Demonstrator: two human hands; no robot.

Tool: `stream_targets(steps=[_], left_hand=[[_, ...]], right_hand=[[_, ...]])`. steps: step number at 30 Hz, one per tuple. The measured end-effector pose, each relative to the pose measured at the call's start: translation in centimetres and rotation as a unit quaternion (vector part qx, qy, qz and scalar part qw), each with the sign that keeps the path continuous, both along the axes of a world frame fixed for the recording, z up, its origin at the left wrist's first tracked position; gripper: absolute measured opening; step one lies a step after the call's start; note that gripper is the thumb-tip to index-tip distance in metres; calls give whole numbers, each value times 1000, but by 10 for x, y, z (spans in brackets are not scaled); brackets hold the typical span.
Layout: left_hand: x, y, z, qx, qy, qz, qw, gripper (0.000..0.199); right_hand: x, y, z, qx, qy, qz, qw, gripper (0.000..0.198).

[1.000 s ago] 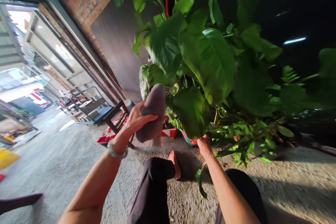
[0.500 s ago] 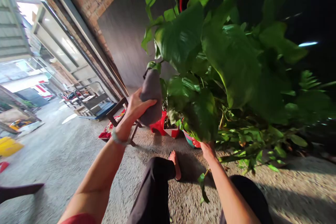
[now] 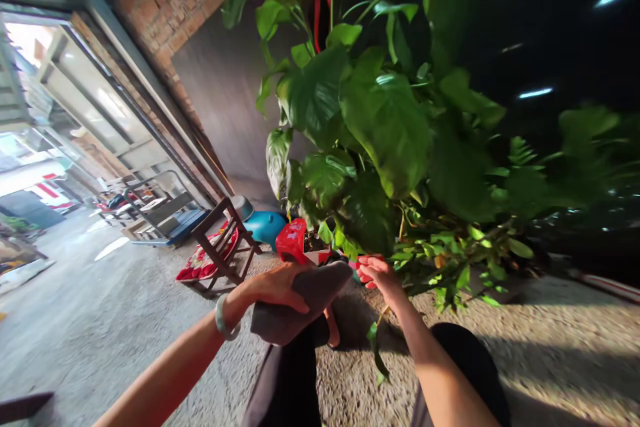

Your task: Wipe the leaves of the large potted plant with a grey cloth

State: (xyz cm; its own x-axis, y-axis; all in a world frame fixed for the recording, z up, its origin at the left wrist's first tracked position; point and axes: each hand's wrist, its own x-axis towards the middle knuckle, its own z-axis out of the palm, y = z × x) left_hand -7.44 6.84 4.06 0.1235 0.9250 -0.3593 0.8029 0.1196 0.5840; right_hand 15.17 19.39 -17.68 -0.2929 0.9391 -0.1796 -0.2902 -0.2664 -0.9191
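Observation:
My left hand [image 3: 281,285] is closed on a grey cloth [image 3: 323,288], which is folded into a thick pad, its narrow end pointing right. The wrist wears a pale bangle [image 3: 224,320]. Below the leaves, my right hand [image 3: 381,277] has its fingers spread and holds nothing I can see. It is close to the tip of the cloth; whether they touch is unclear. A tall potted plant [image 3: 387,130] with broad green leaves rises in front of me. Its lower part is hidden behind foliage and my hands.
A small wooden chair [image 3: 234,247] with a red patterned cushion stands left of the plant. Beside it are a blue rounded object [image 3: 267,227] and a red plastic stool [image 3: 290,240]. Farther left is a flatbed cart [image 3: 173,227]. Low leafy plants [image 3: 450,253] spread at right.
My left hand has brought the cloth down from beside the leaves toward my right hand. My right hand has come out from under the foliage, its fingers now apart. The view has shifted slightly.

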Motion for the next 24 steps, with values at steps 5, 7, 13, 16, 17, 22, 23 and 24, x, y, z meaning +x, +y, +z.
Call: stream_targets(steps=[5, 7, 13, 16, 17, 22, 23, 24], left_hand=[[47, 10, 57, 90, -26, -16, 995, 66], [65, 25, 69, 169, -21, 14, 985, 62], [86, 61, 31, 150, -23, 28, 988, 49], [80, 49, 18, 30, -70, -9, 997, 58], [79, 44, 22, 12, -88, -15, 996, 60], [86, 53, 62, 183, -31, 13, 982, 56], [89, 59, 64, 216, 2, 28, 976, 54], [92, 65, 62, 235, 35, 36, 971, 53]], right_hand=[[26, -15, 15, 23, 125, 5, 992, 46], [33, -12, 20, 21, 222, -39, 974, 51], [36, 2, 21, 10, 337, -54, 940, 51], [31, 3, 19, 16, 332, -26, 943, 44], [29, 4, 18, 17, 332, -20, 943, 42], [21, 5, 20, 10, 336, -6, 942, 40], [19, 5, 20, 9, 337, -5, 942, 40], [18, 6, 19, 8, 336, -5, 942, 40]])
